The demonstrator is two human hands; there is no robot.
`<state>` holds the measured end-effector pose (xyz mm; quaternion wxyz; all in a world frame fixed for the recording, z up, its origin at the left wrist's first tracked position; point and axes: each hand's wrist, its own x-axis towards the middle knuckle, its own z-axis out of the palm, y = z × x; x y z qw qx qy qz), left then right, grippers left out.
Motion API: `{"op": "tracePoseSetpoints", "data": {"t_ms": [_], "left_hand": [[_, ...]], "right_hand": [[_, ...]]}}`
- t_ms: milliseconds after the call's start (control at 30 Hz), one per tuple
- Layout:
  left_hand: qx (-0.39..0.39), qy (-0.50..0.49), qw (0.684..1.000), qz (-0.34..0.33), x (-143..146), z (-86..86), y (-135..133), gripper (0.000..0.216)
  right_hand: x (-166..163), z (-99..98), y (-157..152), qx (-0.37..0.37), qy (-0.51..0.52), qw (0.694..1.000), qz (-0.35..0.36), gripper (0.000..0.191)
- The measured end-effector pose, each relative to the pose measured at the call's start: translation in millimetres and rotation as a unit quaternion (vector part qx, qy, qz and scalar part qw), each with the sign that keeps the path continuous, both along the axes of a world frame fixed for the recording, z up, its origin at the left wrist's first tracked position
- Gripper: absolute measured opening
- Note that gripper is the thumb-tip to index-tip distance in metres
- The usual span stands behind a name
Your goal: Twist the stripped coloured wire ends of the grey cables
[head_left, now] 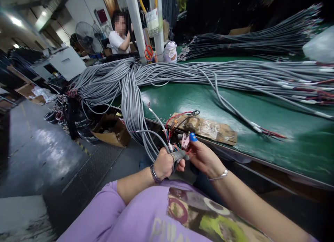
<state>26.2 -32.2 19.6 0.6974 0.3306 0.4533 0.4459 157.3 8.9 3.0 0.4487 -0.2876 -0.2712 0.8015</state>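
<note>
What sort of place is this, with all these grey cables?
Most likely a cable-assembly workshop: heaped bundles of grey cables lie across a green workbench, the person's left hand grips a cable end with coloured wires bared, and another person sits farther along.

This is a cable-assembly factory floor. Thick bundles of grey sheathed cables (161, 75) sprawl over a long green-topped workbench (273, 130), a black pedestal fan (86, 37) stands upper left, and brown cardboard boxes (111, 129) sit on the dark concrete floor (33, 151).

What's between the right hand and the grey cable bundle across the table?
Head view: a worn brown board carrying red and black wires, then bare green tabletop.
</note>
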Motion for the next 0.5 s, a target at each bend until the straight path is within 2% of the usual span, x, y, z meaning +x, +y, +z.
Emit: {"op": "tracePoseSetpoints", "data": {"t_ms": [367, 500], "left_hand": [[0.001, 0.021, 1.0, -0.021, -1, -1.6, -3, 0.042], [0.005, 0.015, 1.0, -0.023, -7, -2.7, -10, 0.041]], "right_hand": [[-4, 0.3, -2, -0.071, 0.036, 0.995, -0.059, 0.035], [1, 1.0, -3, -0.089, 0.046, 0.994, -0.039, 0.037]]}}
